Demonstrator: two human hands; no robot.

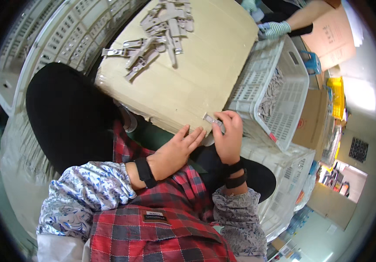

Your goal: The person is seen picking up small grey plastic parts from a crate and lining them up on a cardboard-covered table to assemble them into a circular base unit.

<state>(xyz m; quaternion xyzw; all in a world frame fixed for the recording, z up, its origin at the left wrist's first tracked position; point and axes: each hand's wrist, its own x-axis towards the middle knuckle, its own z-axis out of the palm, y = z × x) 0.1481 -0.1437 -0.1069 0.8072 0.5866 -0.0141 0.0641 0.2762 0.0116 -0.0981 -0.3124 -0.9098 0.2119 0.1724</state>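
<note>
My right hand (pixel 228 139) pinches a small grey plastic clip-like part (pixel 209 118) between thumb and fingers, over the near right edge of a cardboard-topped work surface (pixel 188 83). Beside it, my left hand (pixel 174 153) reaches in with its fingers stretched out, the tips resting at the cardboard's near edge. Nothing shows in the left hand; its palm side is hidden. At the far left of the cardboard lies a loose pile of similar long grey plastic parts (pixel 170 22), some crossing over one another.
Right of the cardboard stands a white plastic crate (pixel 252 89) holding many grey parts (pixel 272 92). More white crates (pixel 72 37) are stacked at the left. A co-worker's gloved hand (pixel 275 29) is at the crate's far end. Brown boxes (pixel 311 118) stand farther right.
</note>
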